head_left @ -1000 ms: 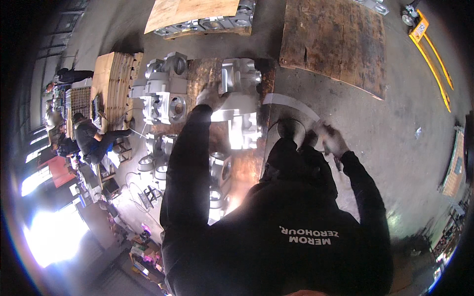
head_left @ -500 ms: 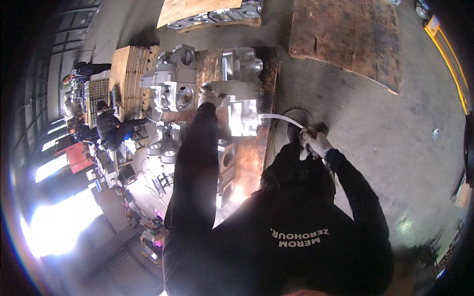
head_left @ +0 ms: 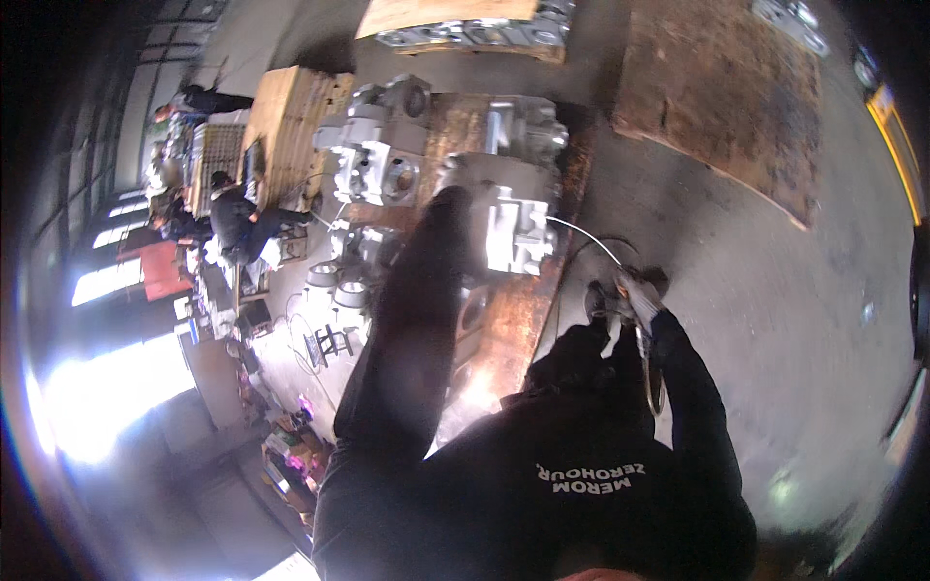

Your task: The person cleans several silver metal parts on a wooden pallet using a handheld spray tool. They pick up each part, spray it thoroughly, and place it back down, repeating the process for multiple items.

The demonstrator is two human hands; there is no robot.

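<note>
A single head-worn fisheye view looks steeply down over the person's own chest and dark sleeves, which fill the lower middle. It faces a rusty pallet of grey metal castings close ahead, with concrete floor to the right and seated workers farther off left. Edges bend toward the dark rim.

— The blocky cast-metal housing under the dark sleeve is a pale silver-grey, glaring almost white on its lit face.

— And the board beneath it?

— The long wooden pallet plank is rusty orange-brown, blotched darker in places. The thin hose arcing off the casting is white.

— The hands?

— The right hand wears a light grey glove (smudged darker at the fingers); the left hand blends into its black sleeve. The flat square wooden sheet is mottled brown, the concrete floor dull grey.
</note>
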